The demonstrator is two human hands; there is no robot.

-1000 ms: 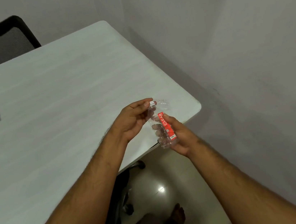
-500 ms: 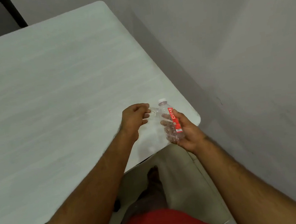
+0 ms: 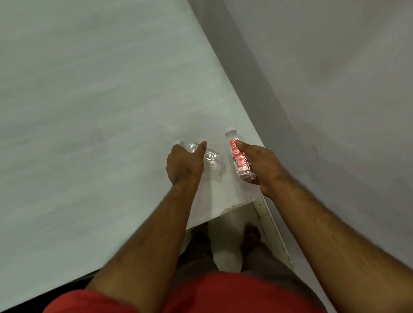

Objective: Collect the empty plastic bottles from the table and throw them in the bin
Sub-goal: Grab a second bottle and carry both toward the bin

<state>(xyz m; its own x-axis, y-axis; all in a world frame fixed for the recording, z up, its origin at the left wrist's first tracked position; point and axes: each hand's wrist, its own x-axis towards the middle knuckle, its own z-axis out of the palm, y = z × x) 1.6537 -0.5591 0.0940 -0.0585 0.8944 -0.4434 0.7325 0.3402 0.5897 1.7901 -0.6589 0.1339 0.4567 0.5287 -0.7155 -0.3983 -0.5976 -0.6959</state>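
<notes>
Two empty clear plastic bottles are at the near right corner of the white table (image 3: 70, 127). My left hand (image 3: 183, 165) wraps around a crumpled bottle without a label (image 3: 212, 161), which lies slanted over the tabletop. My right hand (image 3: 258, 161) grips a small bottle with a red label (image 3: 238, 156) and a white cap, held just above the table's corner. The two bottles are a little apart, side by side. No bin is in view.
A grey wall (image 3: 348, 85) runs close along the table's right edge. Below the near table edge I see pale floor (image 3: 226, 258), my feet, my red shirt, and a white strip along the wall's foot.
My hands have drawn apart: each now holds its own bottle, where before both were on the bottles together. The view has tilted further down and closer to the table corner.
</notes>
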